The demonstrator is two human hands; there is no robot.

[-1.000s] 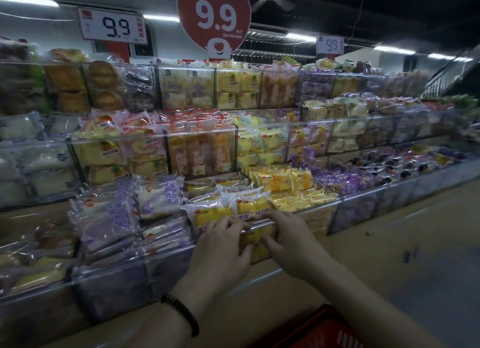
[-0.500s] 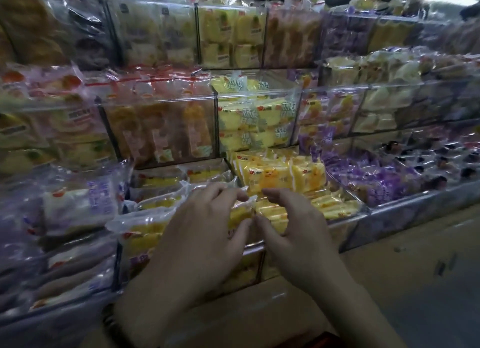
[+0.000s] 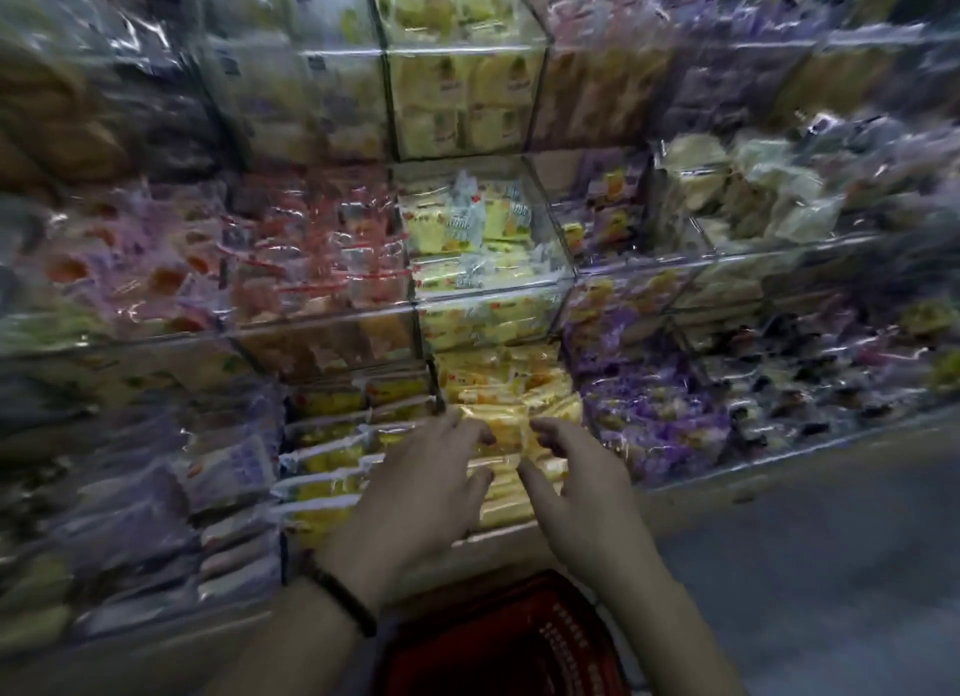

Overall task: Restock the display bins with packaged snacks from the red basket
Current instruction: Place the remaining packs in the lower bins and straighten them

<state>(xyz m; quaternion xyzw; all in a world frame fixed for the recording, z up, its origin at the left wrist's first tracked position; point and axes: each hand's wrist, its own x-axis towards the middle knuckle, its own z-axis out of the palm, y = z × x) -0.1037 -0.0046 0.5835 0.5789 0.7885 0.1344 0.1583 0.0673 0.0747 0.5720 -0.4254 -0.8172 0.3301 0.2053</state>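
Yellow packaged snacks [image 3: 506, 433] fill a clear display bin [image 3: 498, 526] on the lowest tier, straight ahead. My left hand [image 3: 415, 492], with a dark band on its wrist, lies over the left side of these packs with its fingers stretched forward. My right hand [image 3: 584, 492] reaches in beside it, its loosely bent fingers touching the packs on the right side. Neither hand plainly grips a pack, and the frame is blurred. The red basket [image 3: 498, 638] sits below my forearms at the bottom edge, with its contents hidden in the dark.
Clear bins rise in three tiers. On the lowest tier, white-and-yellow packs [image 3: 332, 466] lie to the left and purple packs [image 3: 654, 420] to the right. Red packs [image 3: 317, 258] and pale yellow packs [image 3: 467, 227] fill the tier above. Grey floor [image 3: 805, 565] lies to the right.
The view has tilted down and moved closer, so the red basket shows again. Both hands have shifted right, from the white-and-yellow packs to the bin of yellow packs.
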